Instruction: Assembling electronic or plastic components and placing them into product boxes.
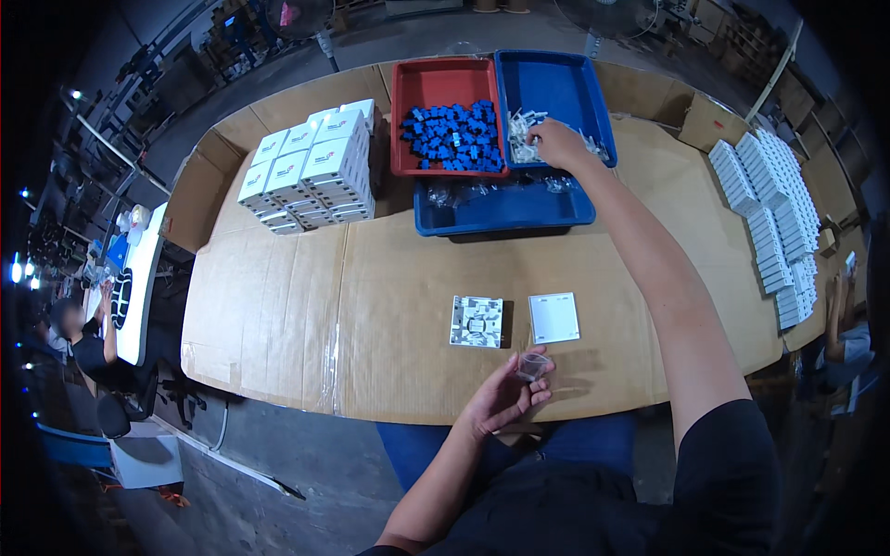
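Note:
Near the table's front edge, my left hand (505, 397) holds a small clear plastic piece (532, 367) in its fingers; whether it is a bag or a rigid box I cannot tell. My right hand (560, 145) reaches into the blue tray (552, 79) at the back. Its fingers are drawn together among small white parts (522, 139), and what they grip is hidden. Just beyond my left hand lie an open white box (476, 322) with a grey patterned inside and a flat white square card or lid (554, 318), side by side.
A red tray (440, 79) of blue pieces (451, 135) adjoins the blue tray. Another blue tray (501, 221) with clear plastic items sits below them. White boxes are stacked left (311, 162) and right (769, 218). Cardboard walls (199, 190) edge the table. Other people work at both sides.

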A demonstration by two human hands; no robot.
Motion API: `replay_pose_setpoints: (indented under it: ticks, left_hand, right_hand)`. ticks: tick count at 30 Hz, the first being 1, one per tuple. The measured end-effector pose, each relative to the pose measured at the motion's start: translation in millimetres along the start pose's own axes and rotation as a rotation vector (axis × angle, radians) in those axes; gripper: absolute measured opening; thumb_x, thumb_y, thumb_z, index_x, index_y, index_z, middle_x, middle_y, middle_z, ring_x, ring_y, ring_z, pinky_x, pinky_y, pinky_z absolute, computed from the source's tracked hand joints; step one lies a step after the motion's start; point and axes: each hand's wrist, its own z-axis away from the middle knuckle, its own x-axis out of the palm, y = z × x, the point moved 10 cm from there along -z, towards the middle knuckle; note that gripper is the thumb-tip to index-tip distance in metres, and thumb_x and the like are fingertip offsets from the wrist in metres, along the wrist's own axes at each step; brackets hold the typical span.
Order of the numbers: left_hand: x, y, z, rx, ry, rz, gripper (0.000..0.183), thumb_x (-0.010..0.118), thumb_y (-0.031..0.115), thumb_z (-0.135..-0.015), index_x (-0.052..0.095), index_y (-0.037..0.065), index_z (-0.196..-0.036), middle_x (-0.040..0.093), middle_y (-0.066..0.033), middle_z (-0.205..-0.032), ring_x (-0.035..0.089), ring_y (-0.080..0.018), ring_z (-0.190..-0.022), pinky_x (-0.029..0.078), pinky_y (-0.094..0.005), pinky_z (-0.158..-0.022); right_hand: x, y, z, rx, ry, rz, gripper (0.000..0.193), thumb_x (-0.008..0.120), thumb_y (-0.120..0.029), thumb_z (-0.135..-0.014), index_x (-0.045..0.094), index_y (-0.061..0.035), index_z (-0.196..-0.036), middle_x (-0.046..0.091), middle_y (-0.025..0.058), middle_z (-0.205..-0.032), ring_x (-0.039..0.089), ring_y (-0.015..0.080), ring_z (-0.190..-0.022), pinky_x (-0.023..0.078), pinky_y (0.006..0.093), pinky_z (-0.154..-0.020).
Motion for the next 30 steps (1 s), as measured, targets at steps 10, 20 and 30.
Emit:
replay_pose_setpoints:
  ticks: [10, 20, 30]
  left_hand:
    - [-0.6, -1.8, -3.3, -0.017, 0.027, -0.027, 0.051, 0.055, 0.042, -0.109, 0.051, 0.010, -0.148, 0.062, -0.0144, -0.136, 0.063, -0.0237, -0.105, 0.053, -0.0437, -0.103]
    - [2.9, -1.4, -4.4, -0.015, -0.006, -0.063, 0.054, 0.055, 0.042, -0.108, 0.049, 0.009, -0.151, 0.060, -0.0114, -0.140, 0.063, -0.0206, -0.108, 0.051, -0.0420, -0.105]
    - [6.6, -2.8, -3.9, -0.028, 0.014, -0.055, 0.053, 0.056, 0.042, -0.108, 0.051, 0.009, -0.149, 0.061, -0.0118, -0.138, 0.063, -0.0213, -0.107, 0.052, -0.0416, -0.104]
  right_hand:
    - [-0.1, 3.4, -20.5, 0.024, 0.010, 0.113, 0.013, 0.066, -0.018, -0.090, 0.078, -0.0129, -0.093, 0.069, 0.0111, -0.115, 0.070, 0.0339, -0.106, 0.057, 0.0474, -0.091]
    - [-1.1, 1.4, -23.6, 0.066, 0.074, 0.126, 0.011, 0.075, -0.018, -0.084, 0.079, -0.0115, -0.092, 0.069, 0.0107, -0.114, 0.071, 0.0330, -0.105, 0.058, 0.0467, -0.090]
    - [7.7, -4.2, -34.8, -0.043, 0.056, 0.205, 0.010, 0.073, -0.017, -0.085, 0.079, -0.0110, -0.091, 0.068, 0.0113, -0.118, 0.072, 0.0345, -0.102, 0.058, 0.0487, -0.087]
